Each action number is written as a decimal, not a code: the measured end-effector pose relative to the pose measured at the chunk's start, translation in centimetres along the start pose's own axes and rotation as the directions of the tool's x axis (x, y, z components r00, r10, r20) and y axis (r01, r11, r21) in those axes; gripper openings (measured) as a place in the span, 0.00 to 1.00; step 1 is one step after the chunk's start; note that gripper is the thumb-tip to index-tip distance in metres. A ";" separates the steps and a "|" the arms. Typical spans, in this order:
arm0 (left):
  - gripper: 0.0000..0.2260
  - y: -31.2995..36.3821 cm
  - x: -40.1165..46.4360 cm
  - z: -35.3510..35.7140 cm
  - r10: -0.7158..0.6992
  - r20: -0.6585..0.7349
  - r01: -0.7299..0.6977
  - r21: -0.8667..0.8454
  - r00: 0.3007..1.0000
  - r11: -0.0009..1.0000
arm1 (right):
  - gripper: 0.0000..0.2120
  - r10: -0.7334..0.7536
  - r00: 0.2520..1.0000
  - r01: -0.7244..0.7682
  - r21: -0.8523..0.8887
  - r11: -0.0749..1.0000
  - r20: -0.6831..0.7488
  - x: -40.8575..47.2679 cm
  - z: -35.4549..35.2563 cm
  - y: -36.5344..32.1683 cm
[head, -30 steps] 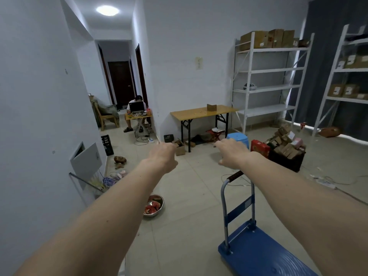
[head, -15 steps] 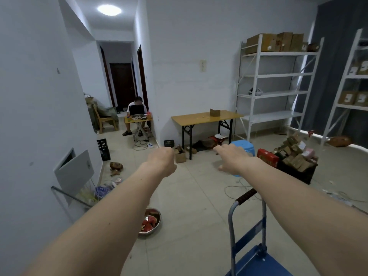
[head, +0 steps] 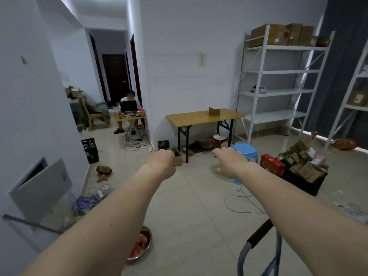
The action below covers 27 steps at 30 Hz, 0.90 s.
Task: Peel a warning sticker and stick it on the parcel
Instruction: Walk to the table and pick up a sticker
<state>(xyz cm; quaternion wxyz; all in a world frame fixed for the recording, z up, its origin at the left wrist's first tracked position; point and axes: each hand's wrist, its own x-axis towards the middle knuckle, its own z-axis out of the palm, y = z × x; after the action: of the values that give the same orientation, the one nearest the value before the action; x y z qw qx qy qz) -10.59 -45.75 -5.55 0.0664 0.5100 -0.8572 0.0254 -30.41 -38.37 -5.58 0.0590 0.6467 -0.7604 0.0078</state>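
Both my arms are stretched straight out over the floor, and neither hand holds anything. My left hand (head: 162,163) shows its back, with the fingers curled under like a loose fist. My right hand (head: 229,163) droops at the wrist, fingers pointing down and thumb apart. A small cardboard parcel (head: 214,112) stands far ahead on the yellow folding table (head: 191,118). More small parcels (head: 302,166) are heaped in a black crate (head: 304,185) at the right. No warning sticker is visible.
A blue trolley handle (head: 258,236) rises under my right forearm. There is a blue stool (head: 246,150), a red box (head: 271,164), loose cables (head: 239,202) and a metal bowl (head: 142,246) on the floor. White shelves (head: 278,92) hold boxes. A person (head: 129,100) sits at a laptop down the corridor.
The view has moved forward and lifted, so the trolley has slid down to the frame's bottom edge. Both arms stay stretched out with nothing in the hands.
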 end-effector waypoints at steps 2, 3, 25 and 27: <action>0.14 -0.9 4.0 0.6 0.026 -0.017 -0.026 0.007 1.000 1.000 | 0.27 0.015 1.000 -0.015 -0.009 1.000 0.003 3.8 0.6 0.4; 0.14 -1.5 6.0 1.1 0.038 -0.022 -0.038 0.009 0.999 0.999 | 0.27 0.022 1.000 -0.022 -0.016 1.000 0.007 5.8 0.9 0.5; 0.10 -8.9 47.0 9.1 0.169 0.051 -0.173 0.077 0.984 0.982 | 0.30 0.107 0.994 -0.107 0.052 0.993 0.018 45.5 7.6 7.1; 0.07 -7.7 51.6 9.6 0.166 0.048 -0.169 0.072 0.985 0.983 | 0.30 0.103 0.995 -0.103 0.062 0.993 0.001 49.1 8.1 9.2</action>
<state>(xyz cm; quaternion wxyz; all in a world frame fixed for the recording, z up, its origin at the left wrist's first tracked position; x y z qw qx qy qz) -28.98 -95.47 -8.04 0.0268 0.4387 -0.8967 0.0527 -47.84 -85.79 -8.16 0.0393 0.6083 -0.7920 0.0351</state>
